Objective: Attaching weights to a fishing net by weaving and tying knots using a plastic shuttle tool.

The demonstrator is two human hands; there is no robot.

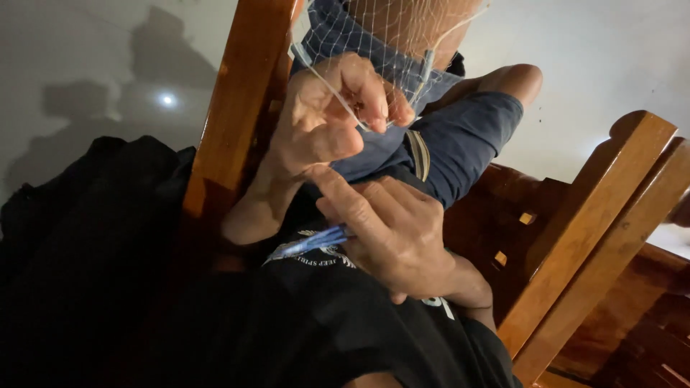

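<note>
A fine white net (392, 32) hangs down over my knee from the top of the view. My left hand (323, 118) pinches a strand of its mesh between thumb and fingertips. Just below it, my right hand (395, 230) grips a slim blue netting needle (316, 241), whose tip points left across my black shirt. The two hands are close together, almost touching. A thin white line runs from the net across my left hand's fingers.
My bent leg in blue shorts (467, 136) lies right behind the hands. A wooden chair post (233, 108) rises on the left and wooden armrest beams (596, 230) stand on the right. A dark cloth (86, 237) lies at lower left on a pale floor.
</note>
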